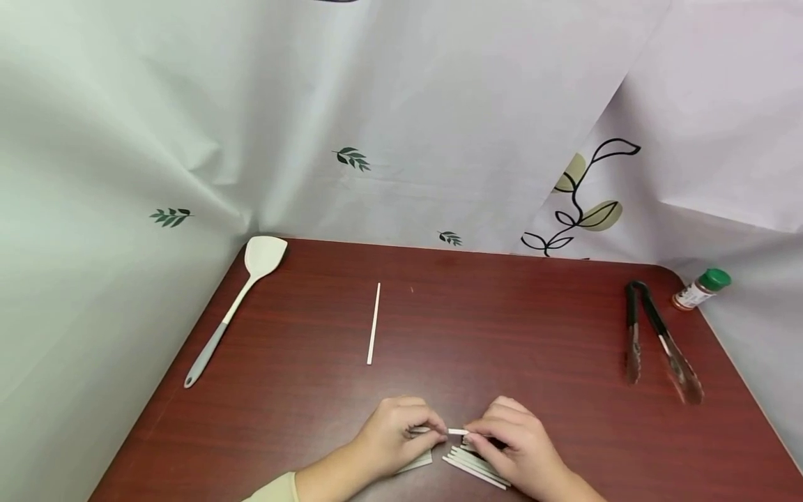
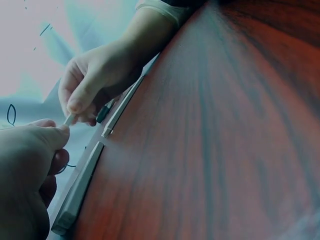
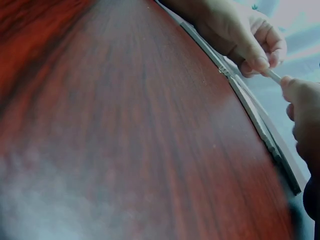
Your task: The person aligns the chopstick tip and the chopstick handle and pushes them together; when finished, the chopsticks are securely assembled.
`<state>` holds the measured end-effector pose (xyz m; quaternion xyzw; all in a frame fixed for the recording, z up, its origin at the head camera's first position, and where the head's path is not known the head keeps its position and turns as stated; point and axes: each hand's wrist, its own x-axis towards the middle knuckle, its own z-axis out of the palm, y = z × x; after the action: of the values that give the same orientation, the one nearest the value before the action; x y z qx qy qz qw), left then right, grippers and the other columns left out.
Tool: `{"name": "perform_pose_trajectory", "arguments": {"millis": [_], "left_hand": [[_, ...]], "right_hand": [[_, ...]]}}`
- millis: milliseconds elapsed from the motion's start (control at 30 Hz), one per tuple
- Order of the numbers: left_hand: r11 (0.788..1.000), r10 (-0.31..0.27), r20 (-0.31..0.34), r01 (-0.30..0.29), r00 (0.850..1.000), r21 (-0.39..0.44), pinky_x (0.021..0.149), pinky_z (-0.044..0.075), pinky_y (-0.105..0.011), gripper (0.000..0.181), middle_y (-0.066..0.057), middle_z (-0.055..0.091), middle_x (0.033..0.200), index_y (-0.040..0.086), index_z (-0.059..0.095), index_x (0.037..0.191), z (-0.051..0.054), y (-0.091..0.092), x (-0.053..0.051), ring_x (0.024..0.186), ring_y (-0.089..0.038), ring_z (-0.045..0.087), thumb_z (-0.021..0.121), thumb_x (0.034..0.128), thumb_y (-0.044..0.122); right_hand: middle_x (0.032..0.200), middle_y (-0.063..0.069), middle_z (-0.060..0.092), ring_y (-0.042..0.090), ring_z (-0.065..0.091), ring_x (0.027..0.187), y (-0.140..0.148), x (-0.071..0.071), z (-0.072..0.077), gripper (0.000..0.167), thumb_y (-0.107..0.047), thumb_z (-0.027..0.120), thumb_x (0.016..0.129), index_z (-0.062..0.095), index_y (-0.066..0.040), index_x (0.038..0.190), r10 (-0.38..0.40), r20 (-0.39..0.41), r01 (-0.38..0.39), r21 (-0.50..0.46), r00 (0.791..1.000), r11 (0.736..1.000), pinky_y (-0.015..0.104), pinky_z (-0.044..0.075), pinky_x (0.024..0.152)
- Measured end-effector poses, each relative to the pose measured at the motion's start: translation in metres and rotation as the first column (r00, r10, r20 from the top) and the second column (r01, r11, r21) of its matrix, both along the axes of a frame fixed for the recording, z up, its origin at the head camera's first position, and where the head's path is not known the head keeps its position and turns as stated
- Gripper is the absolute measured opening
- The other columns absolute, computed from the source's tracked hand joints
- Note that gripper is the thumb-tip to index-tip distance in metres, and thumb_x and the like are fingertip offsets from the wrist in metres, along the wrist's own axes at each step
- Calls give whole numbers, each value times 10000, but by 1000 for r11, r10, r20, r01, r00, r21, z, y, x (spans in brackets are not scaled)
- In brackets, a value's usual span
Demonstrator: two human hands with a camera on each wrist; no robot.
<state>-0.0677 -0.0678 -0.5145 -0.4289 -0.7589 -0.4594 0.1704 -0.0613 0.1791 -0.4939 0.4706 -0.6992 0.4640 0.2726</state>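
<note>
Handling one slim, straight white stick (image 1: 458,431), left hand (image 1: 401,436) and right hand (image 1: 519,440) both pinch it, likely needing steady pressure next.

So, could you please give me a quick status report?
Left hand and right hand pinching one white stick. Held above the table. More sticks close beneath.

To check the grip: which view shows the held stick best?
The head view: the stick stands out white against the dark table, between left hand and right hand. Both wrist views show only a short, dimmer piece, against pale cloth.
</note>
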Motion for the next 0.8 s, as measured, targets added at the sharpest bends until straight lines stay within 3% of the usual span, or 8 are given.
{"name": "perform_pose_trajectory", "arguments": {"millis": [133,233,333,400,467,533,600,800], "left_hand": [[999,44,17,-44,999,13,776,515,-106,235,101,730,871,185,760,929,-1,-1,-1,829,31,661,911,815,44],[997,67,36,-69,997,38,744,521,-113,256,89,733,879,182,730,921,-3,-3,-2,819,12,669,908,812,34],[995,76,63,-80,995,67,687,506,-102,276,80,732,871,179,705,914,-4,-5,-2,778,12,651,911,809,28],[993,82,81,-88,993,81,652,487,-91,279,75,729,859,175,704,913,-4,-6,-2,743,14,626,917,805,31],[992,84,95,-92,992,87,636,478,-88,274,75,721,845,170,710,915,-5,-5,-2,725,14,604,922,802,38],[993,77,103,-86,992,86,639,475,-86,268,79,710,830,170,720,924,-4,-4,-3,721,14,592,922,804,41],[995,60,91,-67,994,74,649,475,-89,263,87,699,820,172,729,939,-3,-4,-4,724,18,583,917,809,41],[997,-71,51,72,996,-26,826,541,-139,234,38,775,1084,154,739,1003,0,-6,-5,957,13,688,857,860,11]], "right_hand": [[842,78,744,169,671,715,5,0,4,74,-28,838,904,779,-1,938,-30,14,32,-136,999,990,240,517,663],[870,122,747,199,708,763,9,2,-1,158,50,873,821,762,13,926,-38,107,60,-207,994,977,219,556,722],[901,144,752,192,732,834,13,4,-11,291,173,867,725,752,6,935,-72,240,127,-221,968,967,192,564,790],[906,123,759,151,733,840,15,6,-17,384,215,867,669,764,-32,945,-169,311,233,-181,935,956,184,562,776],[863,65,752,87,705,780,16,7,-19,438,227,876,644,769,-79,937,-285,378,352,-120,881,928,165,545,704],[836,10,747,37,658,721,16,9,-18,435,185,902,668,765,-117,948,-381,451,447,-45,807,894,162,516,630],[822,0,742,34,627,678,16,10,-15,390,155,904,708,749,-85,973,-408,544,495,-16,733,869,169,496,588],[845,130,746,88,690,722,13,-1,-1,374,153,824,830,585,152,1118,-163,841,535,-168,517,828,192,548,636]]}}
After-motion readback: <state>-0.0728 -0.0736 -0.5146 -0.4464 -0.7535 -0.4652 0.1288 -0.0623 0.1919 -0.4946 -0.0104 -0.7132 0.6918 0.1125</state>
